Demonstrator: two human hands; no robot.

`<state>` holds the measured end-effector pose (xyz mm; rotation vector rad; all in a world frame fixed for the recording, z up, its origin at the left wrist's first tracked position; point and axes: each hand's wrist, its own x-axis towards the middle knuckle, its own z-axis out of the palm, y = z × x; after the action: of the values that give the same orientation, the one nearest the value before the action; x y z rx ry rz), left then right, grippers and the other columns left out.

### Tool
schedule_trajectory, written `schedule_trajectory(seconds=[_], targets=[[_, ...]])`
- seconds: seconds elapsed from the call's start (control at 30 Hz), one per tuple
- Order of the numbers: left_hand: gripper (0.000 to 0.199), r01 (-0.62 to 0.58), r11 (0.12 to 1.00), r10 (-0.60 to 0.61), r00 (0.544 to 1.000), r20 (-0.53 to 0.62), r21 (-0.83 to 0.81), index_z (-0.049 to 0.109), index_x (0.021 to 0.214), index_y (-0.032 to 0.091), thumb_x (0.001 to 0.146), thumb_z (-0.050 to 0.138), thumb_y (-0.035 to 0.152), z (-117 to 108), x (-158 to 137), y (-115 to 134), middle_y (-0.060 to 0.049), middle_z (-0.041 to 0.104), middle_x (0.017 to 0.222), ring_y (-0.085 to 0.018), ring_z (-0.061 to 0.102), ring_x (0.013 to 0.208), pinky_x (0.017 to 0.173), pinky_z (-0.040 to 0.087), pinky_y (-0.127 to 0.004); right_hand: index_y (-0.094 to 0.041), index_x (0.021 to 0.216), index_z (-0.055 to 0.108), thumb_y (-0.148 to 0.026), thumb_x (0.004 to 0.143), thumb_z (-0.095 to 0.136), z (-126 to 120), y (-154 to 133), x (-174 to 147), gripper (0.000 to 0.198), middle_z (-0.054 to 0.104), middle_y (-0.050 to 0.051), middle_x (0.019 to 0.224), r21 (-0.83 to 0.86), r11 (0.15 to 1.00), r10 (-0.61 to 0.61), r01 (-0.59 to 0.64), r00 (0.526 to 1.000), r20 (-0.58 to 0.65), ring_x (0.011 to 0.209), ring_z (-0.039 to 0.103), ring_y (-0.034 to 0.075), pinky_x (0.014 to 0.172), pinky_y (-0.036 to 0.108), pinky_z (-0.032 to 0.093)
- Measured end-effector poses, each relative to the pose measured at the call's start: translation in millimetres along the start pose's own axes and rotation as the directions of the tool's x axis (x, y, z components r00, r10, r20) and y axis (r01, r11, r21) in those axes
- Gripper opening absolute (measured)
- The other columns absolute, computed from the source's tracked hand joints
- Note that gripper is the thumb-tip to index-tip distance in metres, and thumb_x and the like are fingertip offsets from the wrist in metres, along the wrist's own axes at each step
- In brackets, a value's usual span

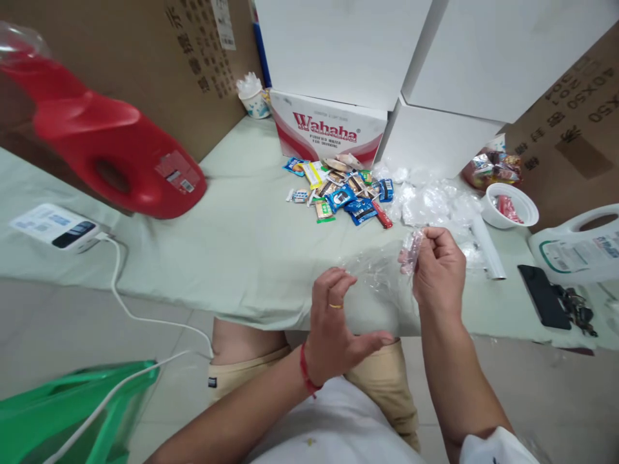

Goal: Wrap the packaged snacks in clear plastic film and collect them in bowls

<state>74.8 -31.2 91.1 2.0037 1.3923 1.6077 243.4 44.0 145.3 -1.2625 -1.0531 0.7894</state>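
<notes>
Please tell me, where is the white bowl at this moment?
In the head view, the white bowl stands on the right side of the table, beyond the right hand, beside the white roll and in front of the printed cardboard box.

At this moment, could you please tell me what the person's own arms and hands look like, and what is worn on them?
Both hands are without gloves. The left hand has a thin gold-coloured ring on one finger, and a red bracelet circles its wrist. On the right hand I see no ring; a white sleeve shows higher on that arm.
</notes>
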Motion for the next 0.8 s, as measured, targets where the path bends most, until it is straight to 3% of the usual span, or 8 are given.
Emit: schedule_trajectory(seconds=[0.13,0.27,0.33,0.5,0.6,0.67,0.73,0.8], targets=[[0.086,-0.019,0.986,0.035,0.995,-0.088,0.167,0.044,0.145,0.019,0.083,0.068,0.073,29.9,5.6,6.2,-0.019,0.052,0.136,-0.039,0.041,0.145,0.118,0.037,-0.06,-0.023,0.093,0.06,-0.043,0.093,0.067,14.8,-6.8,-13.4,0.022,0.05,-0.008,0.059,-0.026,1.0,0.01,-0.008,0.995,0.097,0.047,0.049,0.009,0.045,0.02,0.04],[0.024,0.033,0.996,-0.029,0.998,-0.051,0.082,0.063,0.108,0.023,0.097,0.062,0.044,32.4,14.0,-3.7,-0.01,0.064,0.116,-0.031,0.052,0.135,0.113,0.042,-0.052,-0.022,0.093,0.06,-0.046,0.093,0.068,9.3,-11.3,-16.3,0.025,0.053,-0.008,0.059,-0.045,0.999,0.008,-0.001,0.988,0.153,0.043,0.048,0.009,0.042,0.021,0.037],[0.02,0.166,0.982,-0.165,0.986,0.016,-0.085,0.063,0.09,0.023,0.102,0.054,0.036,25.7,17.2,-7.9,-0.006,0.067,0.099,-0.025,0.062,0.116,0.104,0.048,-0.044,-0.022,0.091,0.061,-0.048,0.09,0.07,1.0,-11.1,-8.8,0.028,0.052,-0.008,0.058,-0.054,0.998,0.027,-0.017,0.979,0.201,0.042,0.046,0.008,0.039,0.02,0.033],[0.031,0.594,0.598,-0.587,0.782,0.21,-0.539,0.054,0.082,0.022,0.098,0.059,0.049,10.2,35.8,-15.8,0.002,0.06,0.068,-0.013,0.058,0.061,0.063,0.05,-0.026,-0.021,0.094,0.067,-0.052,0.078,0.082,-26.1,-4.0,31.0,0.038,0.054,-0.007,0.064,-0.071,0.993,0.11,-0.093,0.949,0.296,0.047,0.047,0.007,0.043,0.02,0.037],[0.036,0.6,0.484,-0.701,0.701,0.128,-0.637,0.046,0.078,0.023,0.094,0.063,0.05,5.6,49.8,-21.0,0.007,0.048,0.062,-0.007,0.043,0.046,0.047,0.038,-0.021,-0.023,0.108,0.07,-0.057,0.078,0.082,-40.1,7.4,39.3,0.047,0.069,0.0,0.093,0.008,0.998,0.052,-0.054,0.984,0.172,0.078,0.065,0.012,0.071,0.025,0.056],[0.038,0.571,0.43,-0.757,0.65,0.066,-0.699,0.042,0.077,0.023,0.094,0.063,0.049,4.3,56.3,-26.2,0.008,0.045,0.064,-0.005,0.038,0.045,0.043,0.033,-0.019,-0.024,0.112,0.069,-0.067,0.081,0.075,-43.9,20.7,24.4,0.054,0.07,0.004,0.107,0.108,0.991,0.072,-0.076,0.996,0.043,0.097,0.068,0.015,0.088,0.031,0.058],[0.038,0.547,0.381,-0.802,0.596,0.028,-0.745,0.04,0.078,0.023,0.094,0.064,0.048,5.0,59.2,-31.9,0.008,0.044,0.066,-0.004,0.037,0.046,0.042,0.032,-0.017,-0.023,0.112,0.067,-0.08,0.081,0.065,-39.8,37.7,-6.6,0.066,0.071,0.007,0.107,0.211,0.96,0.193,-0.187,0.981,-0.01,0.102,0.069,0.019,0.093,0.037,0.059],[0.038,0.531,0.362,-0.827,0.562,-0.001,-0.767,0.039,0.08,0.023,0.094,0.064,0.049,8.3,58.5,-36.8,0.008,0.044,0.067,-0.004,0.037,0.047,0.042,0.032,-0.016,-0.022,0.115,0.066,-0.088,0.078,0.061,-26.2,54.4,-44.6,0.076,0.072,0.01,0.109,0.241,0.903,0.352,-0.357,0.934,0.065,0.105,0.071,0.023,0.095,0.042,0.06]])
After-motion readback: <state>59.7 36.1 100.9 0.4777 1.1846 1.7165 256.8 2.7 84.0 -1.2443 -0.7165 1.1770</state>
